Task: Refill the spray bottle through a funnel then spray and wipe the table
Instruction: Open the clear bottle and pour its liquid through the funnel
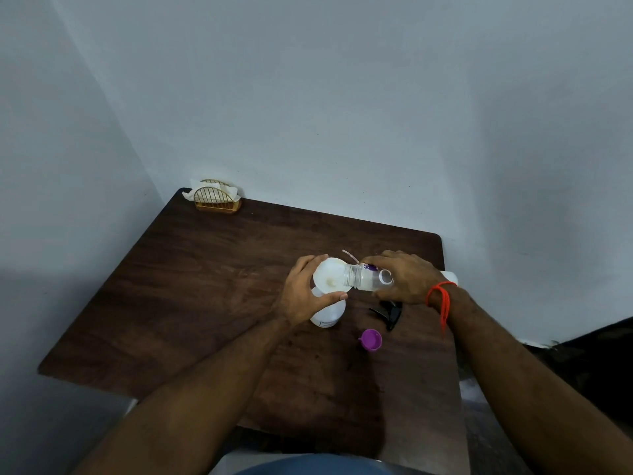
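The right hand [404, 277] grips the refill bottle [368, 278] tipped nearly flat, mouth pointing left over the funnel [330, 274]. The left hand [305, 294] curls round that funnel, seated in the spray bottle [327, 311] mid-table [205, 286]. The trigger head [388, 311] lies nearer the right hand.

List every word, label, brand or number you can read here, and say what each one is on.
Refill bottle, tipped over the funnel in the right hand: a purple label with white marks, too blurred to read.
Spray bottle, steadied by the left hand: a label edge with dark print near its base, too small to read.
Purple cap, black trigger sprayer head, napkin holder: no text visible.
Nothing here is legible.
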Demonstrator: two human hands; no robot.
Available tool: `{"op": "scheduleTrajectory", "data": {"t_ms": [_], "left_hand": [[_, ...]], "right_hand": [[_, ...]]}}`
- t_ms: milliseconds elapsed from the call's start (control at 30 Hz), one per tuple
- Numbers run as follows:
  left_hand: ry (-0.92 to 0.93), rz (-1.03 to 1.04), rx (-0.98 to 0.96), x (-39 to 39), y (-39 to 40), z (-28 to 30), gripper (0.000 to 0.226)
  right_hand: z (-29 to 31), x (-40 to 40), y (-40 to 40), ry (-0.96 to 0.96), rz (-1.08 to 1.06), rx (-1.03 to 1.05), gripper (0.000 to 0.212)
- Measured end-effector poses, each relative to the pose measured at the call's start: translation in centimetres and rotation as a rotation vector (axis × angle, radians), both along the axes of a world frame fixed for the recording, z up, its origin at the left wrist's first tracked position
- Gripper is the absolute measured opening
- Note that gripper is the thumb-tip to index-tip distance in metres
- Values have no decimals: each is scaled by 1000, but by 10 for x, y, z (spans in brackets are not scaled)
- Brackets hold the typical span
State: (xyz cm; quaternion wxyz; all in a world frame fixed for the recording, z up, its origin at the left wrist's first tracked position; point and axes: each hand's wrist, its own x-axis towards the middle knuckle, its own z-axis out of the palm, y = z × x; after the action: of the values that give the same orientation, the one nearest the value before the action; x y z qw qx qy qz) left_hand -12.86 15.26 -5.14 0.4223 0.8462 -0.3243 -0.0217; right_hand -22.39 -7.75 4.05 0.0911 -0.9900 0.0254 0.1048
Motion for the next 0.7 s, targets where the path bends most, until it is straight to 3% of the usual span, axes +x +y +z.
{"op": "scheduleTrajectory", "data": {"t_ms": [700], "left_hand": [[-19, -1, -25, -2, 0, 1, 85]], "right_hand": [[12, 4, 2, 54, 11, -81, 73]]}}
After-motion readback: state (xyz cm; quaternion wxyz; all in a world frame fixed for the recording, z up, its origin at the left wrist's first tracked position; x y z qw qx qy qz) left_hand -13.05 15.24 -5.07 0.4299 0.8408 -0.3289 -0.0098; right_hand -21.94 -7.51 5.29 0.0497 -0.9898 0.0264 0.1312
